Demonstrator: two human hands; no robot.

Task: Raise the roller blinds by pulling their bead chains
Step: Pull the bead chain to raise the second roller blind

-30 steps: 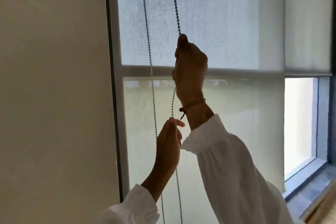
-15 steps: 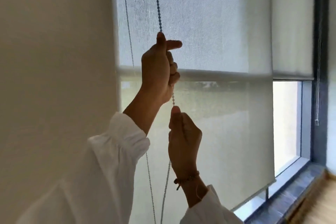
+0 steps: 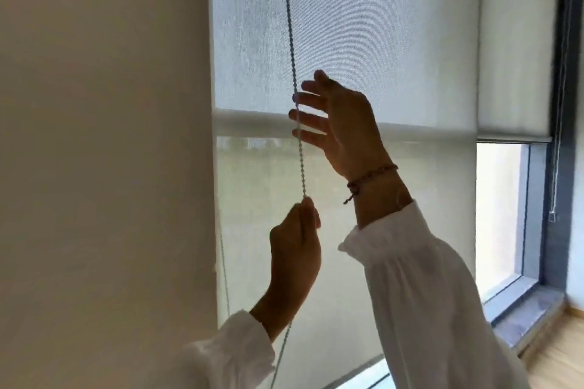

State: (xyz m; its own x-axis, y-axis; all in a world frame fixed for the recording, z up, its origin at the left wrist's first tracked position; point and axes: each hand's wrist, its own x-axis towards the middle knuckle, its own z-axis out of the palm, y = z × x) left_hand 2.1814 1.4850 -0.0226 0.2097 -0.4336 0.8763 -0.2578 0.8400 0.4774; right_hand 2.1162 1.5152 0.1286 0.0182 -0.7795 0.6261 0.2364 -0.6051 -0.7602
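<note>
A white translucent roller blind [image 3: 395, 41] covers the window, with its lower edge near the bottom of the view. Its bead chain [image 3: 292, 50] hangs down in front of the fabric near the left side. My left hand [image 3: 295, 249] is low and closed around the chain, with the strand running out below the wrist. My right hand [image 3: 343, 126], wearing a thin bracelet, is higher, with spread fingers just right of the chain and fingertips at the strand but not closed on it. A second strand [image 3: 225, 268] hangs by the wall edge.
A plain beige wall [image 3: 94, 136] fills the left. To the right hangs a narrower blind [image 3: 512, 73], raised about halfway, with its own chain [image 3: 561, 104] along the dark frame. Below it are a grey windowsill [image 3: 531, 309] and wooden floor [image 3: 562, 354].
My left hand has pulled down from high on the chain to low while still gripping it. My right hand let go below and rose, and is now open beside the chain.
</note>
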